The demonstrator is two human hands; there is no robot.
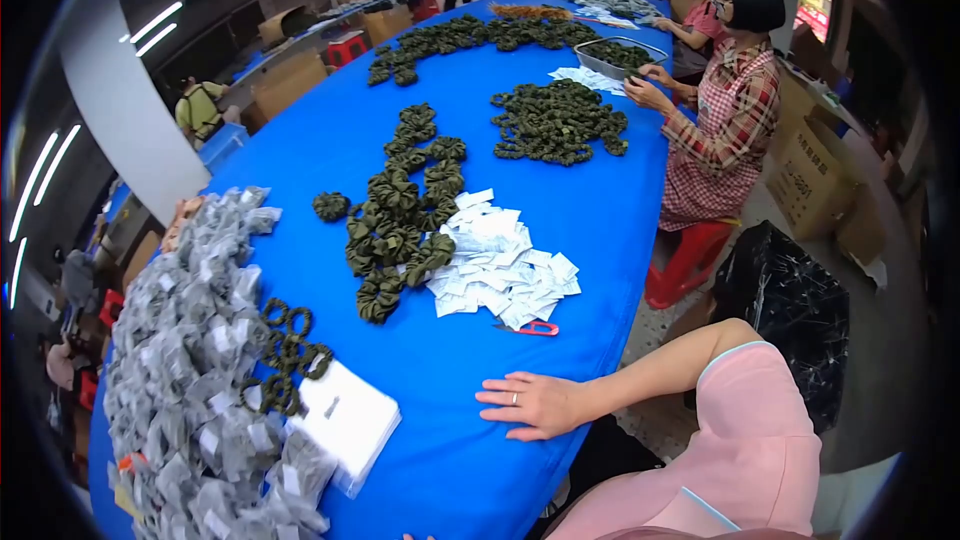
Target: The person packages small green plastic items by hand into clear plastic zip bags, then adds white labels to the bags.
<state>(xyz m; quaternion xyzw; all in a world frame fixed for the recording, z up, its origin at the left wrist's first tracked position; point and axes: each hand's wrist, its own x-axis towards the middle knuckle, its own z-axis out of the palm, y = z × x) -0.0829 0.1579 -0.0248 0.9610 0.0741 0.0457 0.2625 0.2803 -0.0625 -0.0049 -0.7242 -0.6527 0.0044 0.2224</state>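
Note:
My right hand (537, 406) lies palm down on the blue table cover (450, 480), fingers spread and nothing in them. Only fingertips of my left hand (418, 537) show at the bottom edge; the rest is out of frame. Between the hands and the left pile lies a stack of clear plastic bags (345, 415), with several dark green scrunchies (285, 355) beside it. Beyond my right hand are red-handled thread snips (540, 328) and a heap of small white slips (500, 260). More dark green scrunchies (395, 205) lie against that heap.
A large pile of bagged items (190, 340) covers the left side. Across the table, a person in a checked shirt (735, 110) handles something near a basket (610, 58) and another scrunchie heap (560, 120). A black bag (785, 300) stands right of my arm.

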